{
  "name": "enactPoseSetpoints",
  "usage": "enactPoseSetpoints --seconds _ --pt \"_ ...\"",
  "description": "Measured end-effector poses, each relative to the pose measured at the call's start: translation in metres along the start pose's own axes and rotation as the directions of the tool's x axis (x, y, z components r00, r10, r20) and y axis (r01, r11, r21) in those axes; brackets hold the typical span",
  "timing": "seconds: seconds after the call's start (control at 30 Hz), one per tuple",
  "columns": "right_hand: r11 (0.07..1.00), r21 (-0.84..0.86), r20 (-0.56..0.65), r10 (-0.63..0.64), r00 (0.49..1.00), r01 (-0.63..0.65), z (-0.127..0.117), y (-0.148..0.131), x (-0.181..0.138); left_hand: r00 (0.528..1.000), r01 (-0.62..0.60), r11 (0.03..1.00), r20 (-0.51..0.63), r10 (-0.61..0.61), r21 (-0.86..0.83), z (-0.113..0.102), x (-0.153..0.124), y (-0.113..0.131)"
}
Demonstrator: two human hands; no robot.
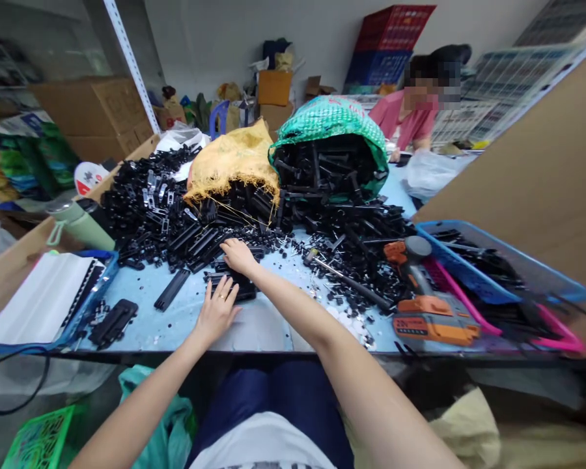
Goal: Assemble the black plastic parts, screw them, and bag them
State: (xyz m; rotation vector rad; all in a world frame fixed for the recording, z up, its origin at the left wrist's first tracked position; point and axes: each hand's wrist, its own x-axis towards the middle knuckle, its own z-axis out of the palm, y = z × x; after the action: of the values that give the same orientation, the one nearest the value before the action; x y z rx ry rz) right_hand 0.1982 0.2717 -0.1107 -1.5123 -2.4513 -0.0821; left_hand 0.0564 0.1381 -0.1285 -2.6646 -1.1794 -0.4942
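My left hand (217,311) rests near the table's front edge with its fingers spread flat on a stack of black plastic strips (244,290). My right hand (238,255) reaches across it into the near edge of the black parts pile (195,228), fingers curled down over the black pieces; what they grip is hidden. A single black strip (172,289) lies loose to the left of my hands on the light blue table (146,326).
A yellow sack (232,159) and a green sack (332,120) spill black parts at the back. An orange cordless drill (422,303) lies to the right, beside blue and pink trays (469,273). A green bottle (81,221) and white tray (39,299) sit left. Another person works beyond.
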Motion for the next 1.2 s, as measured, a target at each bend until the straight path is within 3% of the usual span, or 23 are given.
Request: enactPoseSetpoints --seconds 0.17,0.3,0.37,0.5,0.6,0.7,0.77,0.83,0.97,1.03,1.13,1.2 --pt "0.991 -0.053 0.035 -0.125 0.992 0.127 0.005 -0.023 0.045 0.995 0.079 0.997 -0.055 -0.080 -0.015 -0.010 -0.020 -0.025" --pt "0.976 -0.086 0.036 -0.198 0.980 0.200 -0.005 -0.018 0.054 0.942 0.314 0.946 -0.096 -0.321 -0.087 -0.012 -0.024 -0.081" --pt "0.967 -0.101 0.017 -0.234 0.972 0.234 -0.018 -0.011 0.050 0.868 0.480 0.869 -0.076 -0.490 -0.119 -0.012 -0.018 -0.116" --pt "0.967 -0.052 -0.061 -0.254 0.965 0.251 -0.045 -0.003 0.013 0.640 0.767 0.642 0.078 -0.764 -0.005 -0.009 0.014 -0.169" --pt "0.968 0.169 -0.137 -0.161 0.977 0.184 -0.054 -0.003 -0.046 0.523 0.846 0.533 0.144 -0.840 0.035 -0.008 0.045 -0.187" --pt "0.896 0.427 -0.134 -0.069 0.989 0.120 -0.048 -0.006 -0.116 0.408 0.899 0.432 0.226 -0.885 0.068 -0.005 0.069 -0.193" --pt "0.835 0.546 -0.133 0.006 0.991 0.069 -0.039 -0.006 -0.157 0.410 0.891 0.448 0.290 -0.864 0.074 0.000 0.079 -0.194" --pt "0.763 0.646 -0.155 0.157 0.975 -0.020 -0.030 -0.002 -0.192 0.422 0.878 0.470 0.324 -0.847 0.086 0.008 0.086 -0.193" --pt "0.643 0.727 -0.171 0.510 0.843 -0.241 -0.016 0.013 -0.249 0.434 0.884 0.465 0.278 -0.857 0.054 0.015 0.084 -0.188" --pt "0.684 0.667 -0.162 0.518 0.840 -0.294 -0.013 0.023 -0.271 0.460 0.881 0.473 0.205 -0.864 0.017 0.011 0.077 -0.185" --pt "0.819 0.518 -0.147 0.370 0.917 -0.247 -0.012 0.033 -0.290 0.497 0.868 0.495 0.040 -0.867 -0.035 -0.004 0.062 -0.179" --pt "0.876 0.431 -0.151 0.306 0.940 -0.216 -0.012 0.032 -0.291 0.544 0.834 0.548 -0.066 -0.837 -0.068 -0.022 0.050 -0.171"
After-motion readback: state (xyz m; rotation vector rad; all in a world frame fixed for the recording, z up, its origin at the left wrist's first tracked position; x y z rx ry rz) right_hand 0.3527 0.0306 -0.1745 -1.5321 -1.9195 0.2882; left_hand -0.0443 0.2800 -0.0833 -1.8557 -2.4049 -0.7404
